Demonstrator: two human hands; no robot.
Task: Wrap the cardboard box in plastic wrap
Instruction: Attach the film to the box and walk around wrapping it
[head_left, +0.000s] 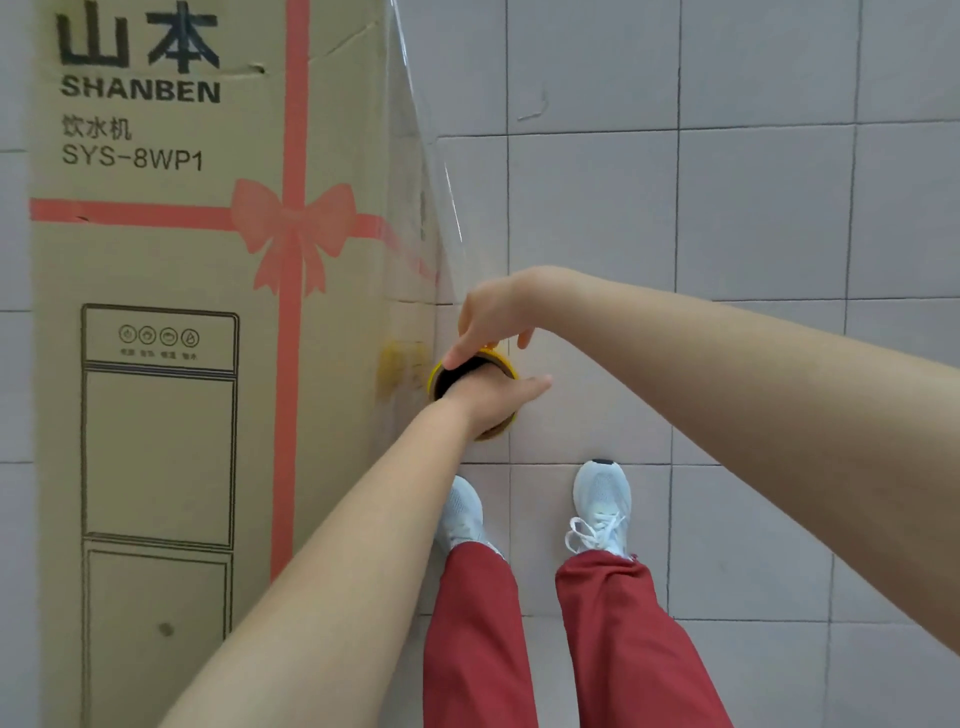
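A tall cardboard box (182, 322) with black lettering and a printed red ribbon and bow stands on the left. A sheet of clear plastic wrap (441, 171) stretches from its right edge down to a roll with a yellow-rimmed core (506, 370). My left hand (488, 402) has its fingers pushed inside the core, thumb sticking out to the right. My right hand (493, 317) reaches over from the right and grips the roll's upper rim. Most of the roll is hidden behind both hands.
The floor is pale grey tile (753, 218) with dark grout lines. My two feet in white sneakers (602, 506) and red trousers (613, 639) stand just right of the box, directly below the roll.
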